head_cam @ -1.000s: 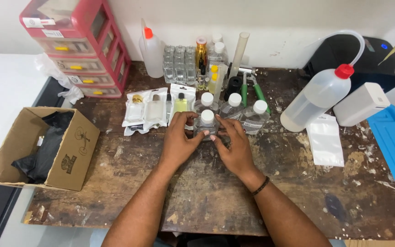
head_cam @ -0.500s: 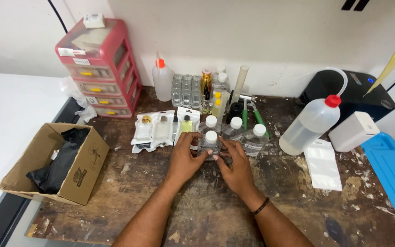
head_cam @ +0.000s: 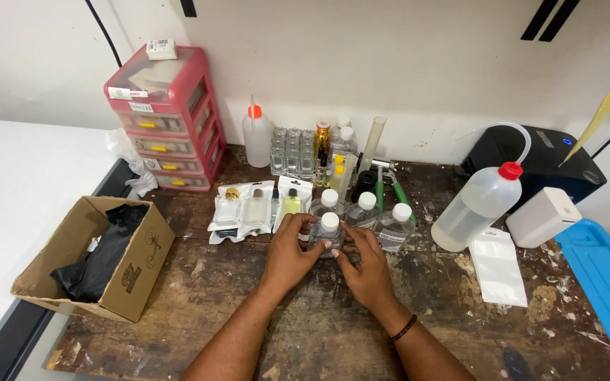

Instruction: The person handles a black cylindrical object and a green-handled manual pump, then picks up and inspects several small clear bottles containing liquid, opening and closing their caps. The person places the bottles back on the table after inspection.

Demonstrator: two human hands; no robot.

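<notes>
against the picture from a second ago, both hands sit on the same small bottle in the same place, so the grip has held rather than moved; what differs is mostly the view, which has tipped up to show more wall and the top of the red drawer unit. judging from that, the handling of this bottle is still under way and nothing has been set aside.

the left hand and the right hand are both closed around the small clear bottle, fingers curled against its sides from either flank (the thumbs are partly hidden, so how tightly they press is unclear). the bottle stands upright on the worn wooden table, near its middle, just in front of three similar white-capped bottles.

it looks like clear glass or plastic with a round white cap and transparent contents, if any. packaged perfume bottles lie just to the left, a squeeze bottle with a red cap leans to the right, and a cardboard box sits well apart at the left edge.
</notes>
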